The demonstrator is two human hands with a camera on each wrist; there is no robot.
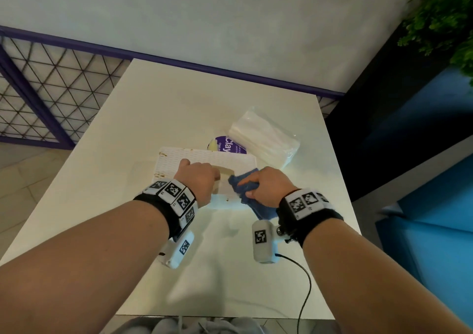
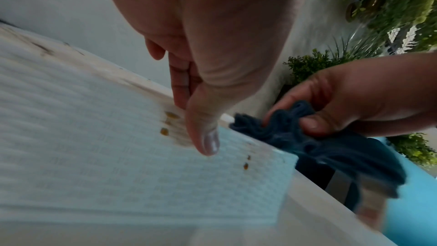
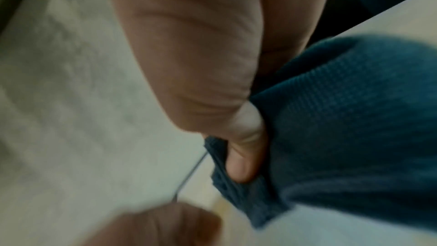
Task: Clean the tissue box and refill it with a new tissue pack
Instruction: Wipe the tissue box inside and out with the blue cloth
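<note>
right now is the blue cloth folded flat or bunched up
Bunched up: the blue waffle-weave cloth shows crumpled folds squeezed in the right hand, its loose end hanging beside the white patterned tissue box.

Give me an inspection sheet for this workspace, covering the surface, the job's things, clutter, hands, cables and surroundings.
Surface: white table, glossy, bare patches look clean.
Job's things: white patterned tissue box with brown spots; blue cloth at its right end; wrapped tissue pack behind it.
Clutter: round purple-labelled container behind the box, partly hidden.
Hands: left hand holds the box at its opening; right hand grips the cloth.
Cables: black cable runs from the right wrist camera off the near edge.
Surroundings: grey wall, purple lattice railing, green plant, blue seat.
</note>
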